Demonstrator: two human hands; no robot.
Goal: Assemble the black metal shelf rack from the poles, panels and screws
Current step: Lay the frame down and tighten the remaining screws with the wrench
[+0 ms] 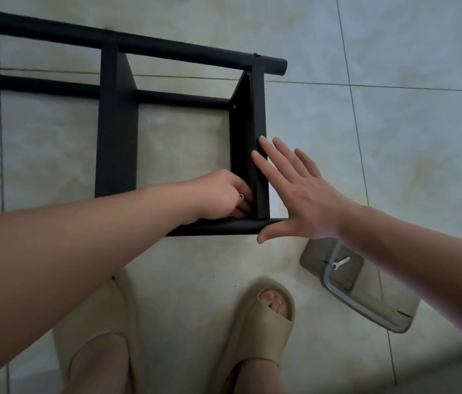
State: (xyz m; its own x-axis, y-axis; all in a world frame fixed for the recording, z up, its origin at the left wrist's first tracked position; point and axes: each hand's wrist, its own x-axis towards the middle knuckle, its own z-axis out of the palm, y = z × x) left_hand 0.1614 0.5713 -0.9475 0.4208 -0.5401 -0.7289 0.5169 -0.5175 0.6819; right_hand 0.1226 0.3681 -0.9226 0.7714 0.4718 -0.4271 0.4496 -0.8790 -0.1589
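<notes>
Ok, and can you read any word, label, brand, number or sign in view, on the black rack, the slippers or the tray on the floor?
None readable.
The rack panel, the poles, the slippers and the grey tray show no print, sticker or number.
The small silvery part pinched by the left hand is too small to show any marking.

Home, indoor room, most likely. Pale glossy floor tiles (pixel 394 123) with dark grout lines. Person wears soft beige slippers (pixel 264 319), toes bare. Flat-pack black rack (pixel 116 123) lies straight on the floor, a beige tray (pixel 380 305) with a small part near it.
</notes>
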